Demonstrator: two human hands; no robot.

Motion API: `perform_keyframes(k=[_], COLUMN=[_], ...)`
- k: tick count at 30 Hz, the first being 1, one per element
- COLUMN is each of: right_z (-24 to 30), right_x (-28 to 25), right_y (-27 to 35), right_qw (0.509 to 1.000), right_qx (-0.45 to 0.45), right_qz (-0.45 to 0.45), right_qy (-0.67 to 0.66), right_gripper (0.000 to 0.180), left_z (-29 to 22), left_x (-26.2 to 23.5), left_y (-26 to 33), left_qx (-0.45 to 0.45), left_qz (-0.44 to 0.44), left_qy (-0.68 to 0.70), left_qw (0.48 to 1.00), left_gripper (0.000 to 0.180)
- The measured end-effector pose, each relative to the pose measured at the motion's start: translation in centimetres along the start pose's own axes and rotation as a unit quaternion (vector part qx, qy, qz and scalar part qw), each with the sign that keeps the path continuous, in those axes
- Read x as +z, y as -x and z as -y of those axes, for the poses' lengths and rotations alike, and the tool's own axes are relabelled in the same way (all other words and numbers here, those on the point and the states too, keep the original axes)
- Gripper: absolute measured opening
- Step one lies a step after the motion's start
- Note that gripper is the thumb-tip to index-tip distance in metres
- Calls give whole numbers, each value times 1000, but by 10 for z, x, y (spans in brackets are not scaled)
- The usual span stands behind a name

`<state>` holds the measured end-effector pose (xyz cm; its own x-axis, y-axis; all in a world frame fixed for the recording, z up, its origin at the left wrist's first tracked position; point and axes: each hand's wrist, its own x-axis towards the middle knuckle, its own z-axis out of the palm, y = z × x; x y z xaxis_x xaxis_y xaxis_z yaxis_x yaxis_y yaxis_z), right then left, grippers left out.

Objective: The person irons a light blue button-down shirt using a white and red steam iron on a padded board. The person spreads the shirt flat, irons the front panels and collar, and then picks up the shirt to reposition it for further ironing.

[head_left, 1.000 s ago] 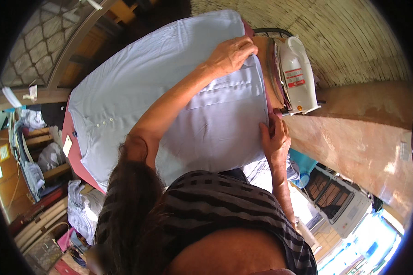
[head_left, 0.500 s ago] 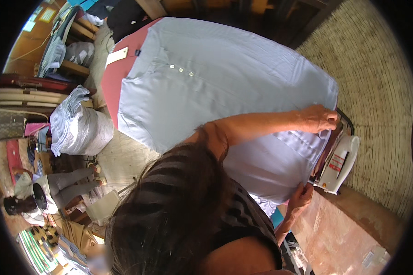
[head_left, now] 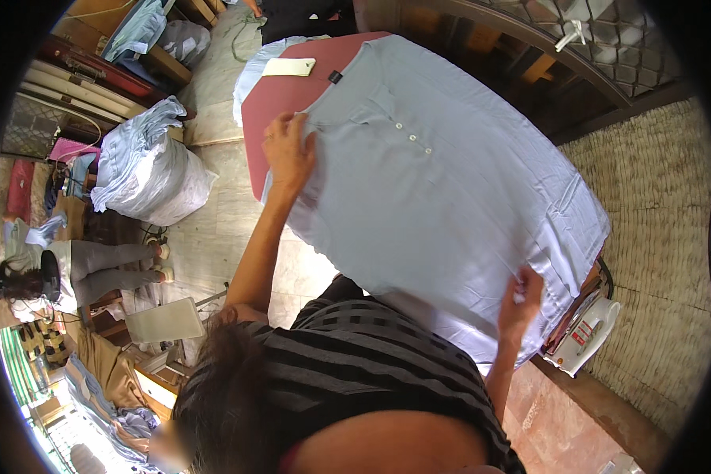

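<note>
A light blue shirt [head_left: 387, 189] with a short row of white buttons is spread over a red ironing board [head_left: 265, 118]. At its near shoulder, beside the neckline, my left hand [head_left: 288, 154] grips the edge, and the cloth below is lifted and shadowed. My right hand [head_left: 520, 304] is closed on the cloth near the hem at the right, its fingers somewhat smeared by motion. A pale tag [head_left: 289, 67] lies on the board just beyond the neckline. Past the hem, a white iron [head_left: 584, 336] stands at the board's right end.
A large wrapped bundle [head_left: 162, 189] topped with blue cloth stands on the floor at left. Further left, another person [head_left: 103, 268] in grey trousers is near a pale panel [head_left: 164, 322]. A dark lattice door [head_left: 600, 47] is behind the board; a woven mat [head_left: 656, 197] lies right.
My left hand has gone from the hem at the right to the near shoulder at the left. My right hand has shifted slightly up along the hem. The view has turned and moved.
</note>
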<state>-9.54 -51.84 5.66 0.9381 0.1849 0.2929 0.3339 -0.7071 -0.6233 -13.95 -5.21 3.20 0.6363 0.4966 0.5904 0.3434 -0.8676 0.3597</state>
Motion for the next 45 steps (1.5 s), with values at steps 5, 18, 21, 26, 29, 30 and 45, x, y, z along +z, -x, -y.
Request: perform_keyframes(k=[5, 18, 21, 26, 29, 30, 45], right_z=[96, -15, -52, -77, -87, -80, -92], right_x=[90, -24, -45, -49, -44, -38, -43], right_y=[-25, 91, 142, 174, 168, 158, 128], right_qw=[974, 953, 897, 896, 895, 889, 934], right_qx=[-91, 168, 295, 337, 341, 349, 89], right_qz=[163, -199, -309, -289, -277, -284, -295], right_qy=[-130, 158, 110, -1, 80, 87, 180], right_gripper=[24, 21, 26, 34, 39, 43, 21], left_z=[67, 96, 88, 76, 72, 79, 91], left_x=[-24, -2, -2, -10, -14, -16, -19], left_y=[11, 19, 22, 20, 17, 17, 19], left_qx=[-169, -24, -73, -89, -104, -91, -29], left_qz=[135, 104, 86, 94, 148, 147, 95], left_qy=[49, 74, 158, 219, 173, 147, 47], left_qw=[975, 992, 981, 967, 968, 974, 994], left_gripper=[22, 32, 34, 35, 42, 45, 39])
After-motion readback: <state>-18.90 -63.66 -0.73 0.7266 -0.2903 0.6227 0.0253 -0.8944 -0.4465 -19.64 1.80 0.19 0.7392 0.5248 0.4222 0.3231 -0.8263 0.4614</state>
